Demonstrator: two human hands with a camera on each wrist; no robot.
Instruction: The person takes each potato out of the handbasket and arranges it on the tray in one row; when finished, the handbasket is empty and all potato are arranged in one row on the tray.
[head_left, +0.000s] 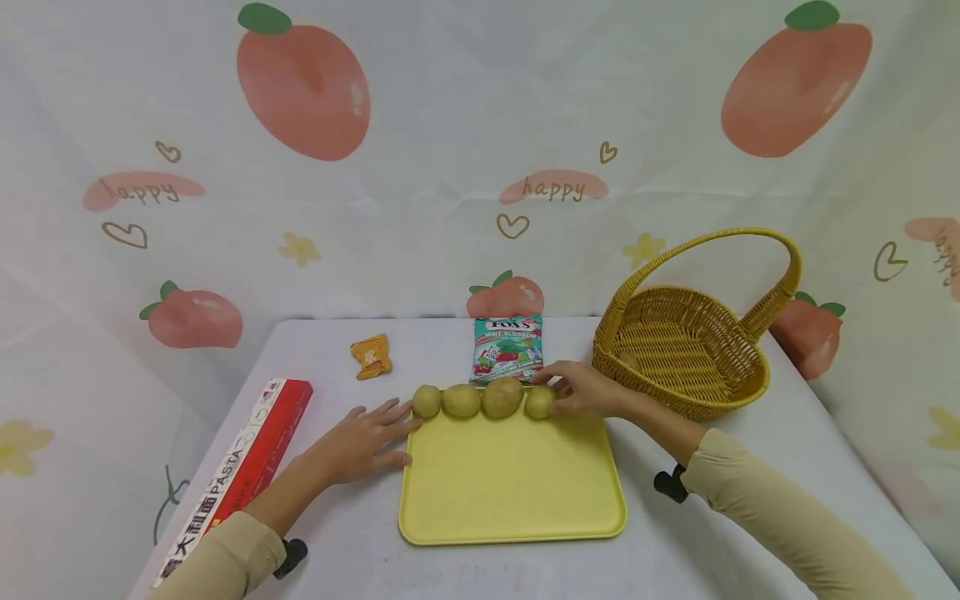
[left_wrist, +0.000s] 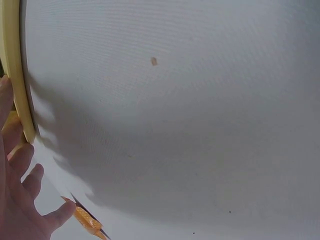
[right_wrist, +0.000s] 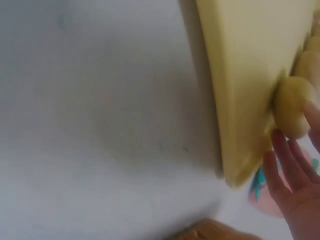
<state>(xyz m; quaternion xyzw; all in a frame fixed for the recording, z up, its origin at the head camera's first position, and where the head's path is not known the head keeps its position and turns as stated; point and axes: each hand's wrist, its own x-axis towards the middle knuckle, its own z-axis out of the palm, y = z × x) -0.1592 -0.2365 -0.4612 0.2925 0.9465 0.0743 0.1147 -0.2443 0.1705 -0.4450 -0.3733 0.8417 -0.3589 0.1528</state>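
A yellow tray (head_left: 510,483) lies on the table with several potatoes in a row along its far edge. My right hand (head_left: 585,390) holds the rightmost potato (head_left: 539,402), thumb on its near side and fingers around its far side. In the right wrist view the thumb lies against that potato (right_wrist: 292,107), close over the tray's corner. My left hand (head_left: 367,442) has its fingers spread at the tray's left edge, fingertips right at the rim (left_wrist: 22,100). Beside its fingertips sits the leftmost potato (head_left: 427,402).
A wicker basket (head_left: 678,346) with a tall handle stands at the back right, a brownish rounded thing (head_left: 628,360) inside. Behind the tray lies a green candy bag (head_left: 507,346). An orange packet (head_left: 371,357) lies back left, and a red-and-white pasta box (head_left: 240,467) lies along the left side.
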